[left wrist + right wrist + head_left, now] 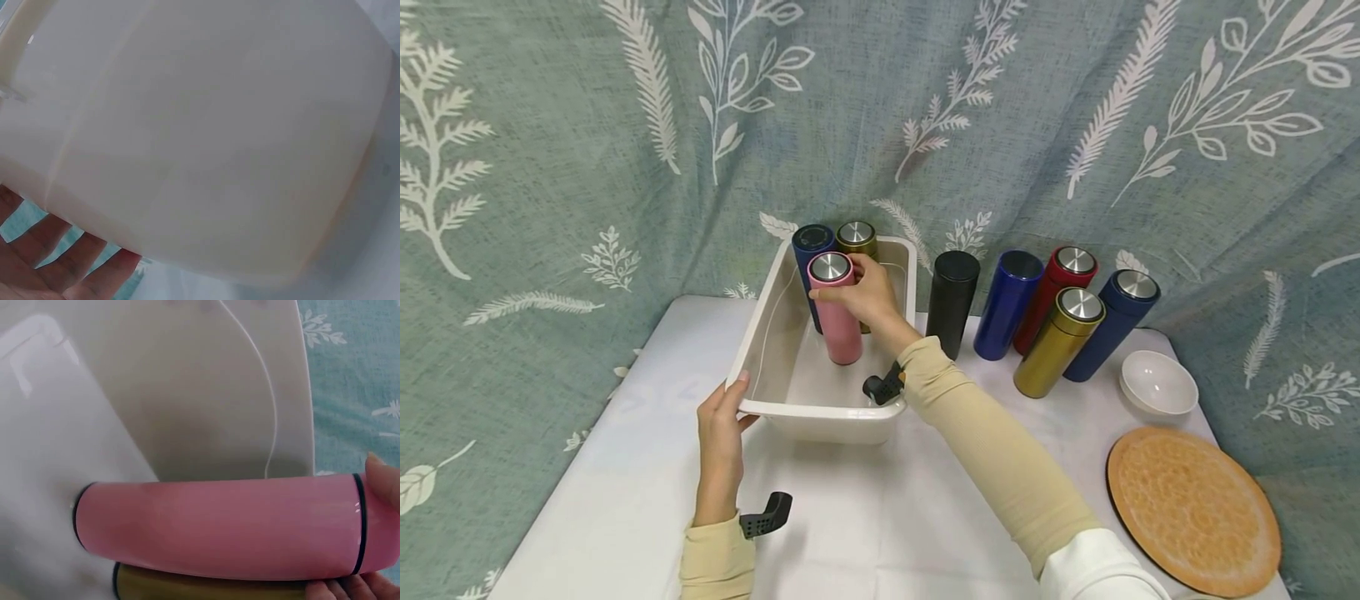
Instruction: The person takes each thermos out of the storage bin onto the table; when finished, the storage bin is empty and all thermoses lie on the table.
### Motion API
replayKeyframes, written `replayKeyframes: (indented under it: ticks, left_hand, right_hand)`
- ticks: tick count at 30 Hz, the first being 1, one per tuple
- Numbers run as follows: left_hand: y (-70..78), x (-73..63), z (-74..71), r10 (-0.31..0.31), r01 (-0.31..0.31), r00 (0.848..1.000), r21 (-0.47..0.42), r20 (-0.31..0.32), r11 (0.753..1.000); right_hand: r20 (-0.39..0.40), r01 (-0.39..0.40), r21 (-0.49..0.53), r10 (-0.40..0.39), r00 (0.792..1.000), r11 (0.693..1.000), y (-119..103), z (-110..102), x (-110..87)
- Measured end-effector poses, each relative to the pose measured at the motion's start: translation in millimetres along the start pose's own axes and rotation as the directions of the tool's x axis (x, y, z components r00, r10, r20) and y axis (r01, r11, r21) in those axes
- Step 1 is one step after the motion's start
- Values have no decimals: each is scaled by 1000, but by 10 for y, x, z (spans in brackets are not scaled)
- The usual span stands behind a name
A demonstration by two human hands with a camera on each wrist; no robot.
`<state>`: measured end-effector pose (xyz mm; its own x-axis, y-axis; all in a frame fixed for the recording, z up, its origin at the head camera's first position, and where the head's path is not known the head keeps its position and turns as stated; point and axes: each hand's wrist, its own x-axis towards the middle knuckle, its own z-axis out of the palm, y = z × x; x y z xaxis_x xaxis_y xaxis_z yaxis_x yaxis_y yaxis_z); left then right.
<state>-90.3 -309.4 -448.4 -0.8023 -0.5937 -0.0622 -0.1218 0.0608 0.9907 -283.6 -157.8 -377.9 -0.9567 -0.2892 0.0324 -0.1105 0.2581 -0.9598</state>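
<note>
A pink thermos bottle (838,325) with a silver-topped lid stands upright inside a white plastic bin (831,427). My right hand (874,295) grips it near the top, thumb on one side and fingers on the other, as the right wrist view also shows. Behind it in the bin are a dark blue bottle (812,242) and a gold bottle (859,236), both partly hidden. With thumb over the rim, my left hand (719,429) holds the bin's near left corner. Its fingers (69,259) show along the bin's edge in the left wrist view.
Right of the bin stand a black bottle (953,300), a bright blue bottle (1007,308), a red bottle (1051,296), another gold bottle (1054,350) and a navy bottle (1108,329). Farther right are a white bowl (1159,385) and a round tan board (1195,508). Patterned curtains surround the white table (617,475).
</note>
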Motion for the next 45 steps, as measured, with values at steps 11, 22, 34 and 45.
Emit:
replayKeyframes:
  ticks: [11, 22, 34, 45]
  left_hand:
    - [1, -9, -18, 38, -39, 999, 23, 16, 999]
    - [-13, -21, -11, 37, -37, 999, 24, 4, 999]
    - [-20, -37, -16, 25, -26, 1000, 20, 7, 999]
    - [-15, -28, -1, 24, -24, 1000, 17, 4, 1000]
  right_hand:
    - [-16, 68, 33, -67, 998, 997, -117, -53, 3]
    - [-4, 124, 53, -124, 992, 991, -274, -117, -96]
    - [-56, 210, 121, -205, 977, 970, -377, -236, -215]
    - [-141, 307, 227, -281, 949, 924, -555, -397, -381]
